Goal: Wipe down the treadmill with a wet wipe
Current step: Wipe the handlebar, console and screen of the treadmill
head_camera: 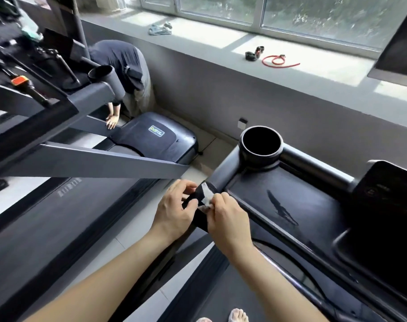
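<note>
Both hands on the treadmill handrail [203, 205]: left grip [174, 211] curls round it as a steady, right grip [228, 219] pinches the wet wipe [207, 196] against it. Wipe wraps over the rail just ahead of the right fingers, probably to scrub all round.

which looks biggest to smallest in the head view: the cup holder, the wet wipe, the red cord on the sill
1. cup holder
2. red cord, though it lies farther away, so its true size is unsure
3. wet wipe, mostly wrapped round the handlebar

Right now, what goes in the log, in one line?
step: wiping handrail | left hand: grips rail | right hand: presses wipe on rail | cup holder: untouched
</note>
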### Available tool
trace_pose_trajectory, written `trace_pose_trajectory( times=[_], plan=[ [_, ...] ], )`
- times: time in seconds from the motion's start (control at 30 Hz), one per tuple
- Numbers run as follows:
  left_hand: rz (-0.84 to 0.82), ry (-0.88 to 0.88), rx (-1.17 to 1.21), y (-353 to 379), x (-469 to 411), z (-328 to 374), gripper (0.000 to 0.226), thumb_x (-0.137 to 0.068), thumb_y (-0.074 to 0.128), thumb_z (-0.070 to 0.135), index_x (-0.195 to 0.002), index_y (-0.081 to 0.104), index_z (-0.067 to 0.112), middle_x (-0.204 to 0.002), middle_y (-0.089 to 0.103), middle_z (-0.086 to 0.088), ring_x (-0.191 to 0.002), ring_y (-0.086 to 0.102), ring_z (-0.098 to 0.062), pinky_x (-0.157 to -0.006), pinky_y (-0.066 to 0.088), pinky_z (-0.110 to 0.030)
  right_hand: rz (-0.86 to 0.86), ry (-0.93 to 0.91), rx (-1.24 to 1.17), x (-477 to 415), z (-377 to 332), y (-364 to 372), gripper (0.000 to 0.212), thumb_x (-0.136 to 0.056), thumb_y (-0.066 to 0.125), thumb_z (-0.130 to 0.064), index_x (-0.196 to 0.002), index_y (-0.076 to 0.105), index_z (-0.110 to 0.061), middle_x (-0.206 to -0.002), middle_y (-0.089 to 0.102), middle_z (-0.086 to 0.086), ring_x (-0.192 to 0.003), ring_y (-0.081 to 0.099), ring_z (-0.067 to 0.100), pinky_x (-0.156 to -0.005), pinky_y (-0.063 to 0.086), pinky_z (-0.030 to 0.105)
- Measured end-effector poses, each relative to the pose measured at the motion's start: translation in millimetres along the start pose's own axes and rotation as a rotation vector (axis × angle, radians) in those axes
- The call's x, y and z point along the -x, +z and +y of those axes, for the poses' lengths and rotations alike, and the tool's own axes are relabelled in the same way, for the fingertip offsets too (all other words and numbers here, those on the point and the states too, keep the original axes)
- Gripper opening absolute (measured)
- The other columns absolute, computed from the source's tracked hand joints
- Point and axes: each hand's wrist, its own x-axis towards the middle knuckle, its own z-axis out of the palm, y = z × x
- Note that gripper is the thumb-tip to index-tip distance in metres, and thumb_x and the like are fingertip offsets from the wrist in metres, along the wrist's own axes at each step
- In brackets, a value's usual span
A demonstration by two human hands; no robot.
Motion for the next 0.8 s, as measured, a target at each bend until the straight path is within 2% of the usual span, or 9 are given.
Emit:
trace_pose_trajectory(
  times=[0.1, 0.27, 0.37, 0.43, 0.5, 0.57, 0.67, 0.7, 0.8],
  plan=[
    [0.011, 0.014, -0.013, 0, 0, 1, 0.024, -0.080, 0.059, 0.018, -0.101, 0.064, 0.029, -0.104, 0.061, 0.018, -0.103, 0.061, -0.008, -0.085, 0.051, -0.022, 0.055, -0.004, 0.047, -33, 21, -4, 0.020, -0.078, 0.071, -0.019, -0.076, 0.052, -0.014, -0.080, 0.052, 0.005, -0.067, 0.056, 0.029, -0.047, 0.034, 0.032],
    [0.001, 0.033, -0.032, -1, 2, 7, 0.028, -0.080, 0.059, 0.013, -0.103, 0.064, 0.028, -0.104, 0.062, 0.018, -0.103, 0.062, -0.009, -0.087, 0.051, -0.024, 0.157, 0.302, 0.005, -86, 55, -10, 0.001, -0.091, 0.056, -0.010, -0.092, 0.055, -0.009, -0.091, 0.062, 0.012, -0.082, 0.064, 0.038, -0.057, 0.035, 0.035],
    [0.009, 0.024, -0.023, -1, 2, 8, 0.032, -0.079, 0.057, 0.011, -0.106, 0.062, 0.029, -0.106, 0.063, 0.016, -0.103, 0.062, -0.010, -0.087, 0.053, -0.030, 0.233, 0.197, -0.110, -61, 17, -2, 0.010, -0.091, 0.055, -0.014, -0.082, 0.052, -0.011, -0.078, 0.059, 0.008, -0.067, 0.062, 0.033, -0.050, 0.038, 0.033],
    [0.002, 0.035, -0.040, -1, 1, 6, 0.028, -0.081, 0.057, 0.011, -0.106, 0.063, 0.022, -0.107, 0.065, 0.011, -0.103, 0.063, -0.013, -0.089, 0.053, -0.037, 0.190, -0.014, -0.149, -32, -13, 3, 0.015, -0.090, 0.049, -0.021, -0.079, 0.053, -0.013, -0.073, 0.057, 0.005, -0.059, 0.058, 0.027, -0.046, 0.039, 0.032],
    [-0.002, 0.046, -0.062, -1, 1, 5, 0.028, -0.081, 0.057, 0.011, -0.107, 0.065, 0.017, -0.106, 0.065, 0.007, -0.103, 0.063, -0.015, -0.089, 0.053, -0.041, 0.169, -0.163, -0.131, -33, -7, 3, 0.018, -0.091, 0.049, -0.025, -0.078, 0.055, -0.015, -0.070, 0.056, 0.003, -0.057, 0.057, 0.024, -0.045, 0.039, 0.031],
    [0.003, 0.032, -0.088, 0, 0, 7, 0.031, -0.080, 0.055, 0.010, -0.108, 0.065, 0.014, -0.105, 0.064, 0.005, -0.102, 0.062, -0.013, -0.088, 0.053, -0.040, 0.194, -0.118, -0.096, -61, 21, 0, 0.019, -0.091, 0.046, -0.025, -0.080, 0.056, -0.012, -0.073, 0.058, 0.007, -0.060, 0.060, 0.029, -0.045, 0.041, 0.032],
    [0.010, 0.030, -0.138, 2, 1, 10, 0.032, -0.079, 0.054, 0.011, -0.109, 0.065, 0.014, -0.104, 0.063, 0.005, -0.102, 0.061, -0.013, -0.087, 0.053, -0.038, 0.204, 0.035, -0.016, -102, 66, -6, 0.003, -0.084, 0.055, -0.005, -0.087, 0.056, -0.006, -0.082, 0.060, 0.015, -0.064, 0.062, 0.039, -0.047, 0.042, 0.036],
    [0.010, 0.034, -0.151, 2, 0, 10, 0.032, -0.079, 0.053, 0.012, -0.109, 0.065, 0.014, -0.103, 0.063, 0.005, -0.101, 0.061, -0.014, -0.086, 0.053, -0.038, 0.188, 0.058, 0.011, -107, 72, -6, 0.009, -0.082, 0.059, 0.000, -0.088, 0.056, -0.006, -0.083, 0.060, 0.016, -0.064, 0.062, 0.040, -0.049, 0.042, 0.037],
    [0.006, 0.031, -0.165, 2, -2, 8, 0.030, -0.079, 0.052, 0.014, -0.107, 0.064, 0.014, -0.101, 0.063, 0.005, -0.098, 0.061, -0.017, -0.086, 0.052, -0.040, 0.166, 0.106, -0.085, -93, 57, -1, 0.009, -0.089, 0.062, -0.004, -0.088, 0.053, -0.007, -0.086, 0.060, 0.016, -0.073, 0.062, 0.041, -0.056, 0.043, 0.040]
  ],
)
